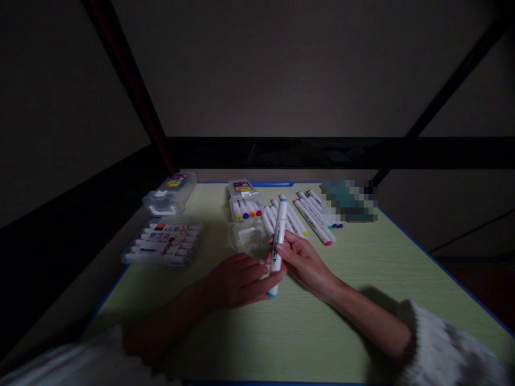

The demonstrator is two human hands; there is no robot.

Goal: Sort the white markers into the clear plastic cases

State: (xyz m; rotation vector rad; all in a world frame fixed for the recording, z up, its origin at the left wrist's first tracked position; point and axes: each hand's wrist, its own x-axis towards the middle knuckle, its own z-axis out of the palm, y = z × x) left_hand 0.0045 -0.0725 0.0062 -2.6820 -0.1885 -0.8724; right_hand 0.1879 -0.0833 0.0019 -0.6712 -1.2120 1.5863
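Think of the tabletop (322, 343) as a clock, with 12 on the far side. Fluffy white sleeves (446, 343) come in at 7 and 5 o'clock. In the middle, the two hands come together on one white marker (280, 230) with blue-green ends. The left hand (239, 280) pinches the low end. The right hand (303, 260) is wrapped around the middle. The marker leans up toward 12.

At 10 o'clock lies a clear box full of markers (164, 241). Just past the left hand, near 11, is a clear plastic piece (250, 235). Loose markers (314, 222) lie in two bunches from 12 to 1. Behind the plastic piece, a small box (243, 188) holds markers with yellow, blue, orange and red ends. A clear case with a handle (173, 194) sits farther back, near 10. A blurry flat thing (349, 201) lies near 1.
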